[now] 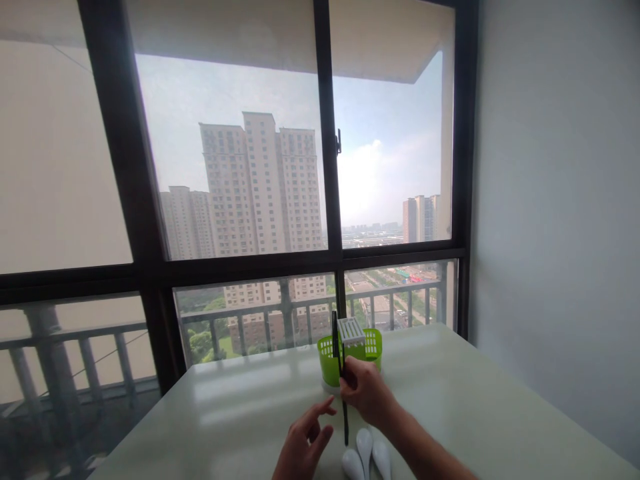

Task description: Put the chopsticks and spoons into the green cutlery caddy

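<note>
My right hand (367, 390) is closed around a dark chopstick (346, 427), held nearly upright in front of a green utensil holder (329, 370). Whether it is one stick or a pair pressed together, I cannot tell. Several dark chopsticks (335, 332) stand in the holder's left compartment. A white slotted piece (351, 331) sits at the top of the holder between its two sides. My left hand (305, 440) hovers over the table, lower left of the chopstick, fingers apart and holding nothing. Three white spoons (365, 445) lie below my right hand, partly cut off by the frame's bottom.
The pale glossy table (240, 407) reaches up to a dark-framed window (240, 267). A grey wall (555, 200) rises on the right. Outside are a railing (390, 293) and tall buildings (260, 187).
</note>
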Available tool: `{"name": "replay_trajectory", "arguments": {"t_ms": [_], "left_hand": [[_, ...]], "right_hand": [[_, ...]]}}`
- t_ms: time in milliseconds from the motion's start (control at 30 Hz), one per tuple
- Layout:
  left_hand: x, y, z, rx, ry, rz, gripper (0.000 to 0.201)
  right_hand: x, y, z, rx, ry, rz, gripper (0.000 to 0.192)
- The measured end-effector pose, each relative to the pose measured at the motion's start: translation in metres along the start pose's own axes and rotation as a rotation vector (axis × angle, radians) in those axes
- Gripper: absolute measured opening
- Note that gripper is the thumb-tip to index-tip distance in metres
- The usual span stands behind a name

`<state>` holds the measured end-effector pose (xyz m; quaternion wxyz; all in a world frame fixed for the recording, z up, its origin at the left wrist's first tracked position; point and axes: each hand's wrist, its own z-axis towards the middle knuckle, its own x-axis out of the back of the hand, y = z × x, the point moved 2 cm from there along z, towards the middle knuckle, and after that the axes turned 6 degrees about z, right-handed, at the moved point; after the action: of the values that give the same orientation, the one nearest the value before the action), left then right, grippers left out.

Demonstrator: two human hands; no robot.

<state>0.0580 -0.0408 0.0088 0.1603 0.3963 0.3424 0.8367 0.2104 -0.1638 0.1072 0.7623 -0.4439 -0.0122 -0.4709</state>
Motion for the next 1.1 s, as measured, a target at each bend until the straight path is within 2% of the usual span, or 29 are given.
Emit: {"name": "replay_trajectory", "arguments": {"t_ms": [100,200,333,433,567,700,800,933,1000,1100], "left_hand": [[-0.004,-0.007,0.001,0.049,-0.019,0.014,0.041],[-0.009,-0.014,0.003,0.105,-0.085,0.043,0.026],[-0.013,-0.019,0.003,0.152,-0.148,0.097,0.023],[-0.015,-0.021,0.002,0.191,-0.178,0.11,0.023],[-0.016,-0.022,0.0,0.182,-0.159,0.077,0.023],[-0.018,-0.023,0.001,0.197,-0.153,0.038,0.025],[-0.017,-0.022,0.002,0.197,-0.039,0.018,0.03],[-0.012,-0.022,0.0,0.236,0.171,0.058,0.041],[-0.011,-0.023,-0.001,0.258,0.189,0.11,0.038],[-0.012,-0.022,0.0,0.263,0.156,0.162,0.033]], "right_hand": [[-0.035,0.014,-0.002,-0.045,-0.048,0.183,0.009],[-0.051,0.025,-0.008,-0.049,-0.107,0.222,0.008],[-0.044,0.024,-0.006,-0.063,-0.126,0.247,0.002],[-0.032,0.018,0.005,-0.126,-0.097,0.35,0.012],[-0.024,0.009,0.02,-0.18,-0.058,0.426,0.021],[-0.021,0.004,0.036,-0.257,-0.137,0.466,0.023],[-0.001,-0.002,0.069,-0.223,-0.169,0.452,0.026],[0.044,-0.009,0.146,-0.121,-0.055,0.375,0.026],[0.056,-0.006,0.181,-0.124,0.009,0.271,0.023],[0.049,0.008,0.212,-0.177,0.028,0.164,0.02]]}}
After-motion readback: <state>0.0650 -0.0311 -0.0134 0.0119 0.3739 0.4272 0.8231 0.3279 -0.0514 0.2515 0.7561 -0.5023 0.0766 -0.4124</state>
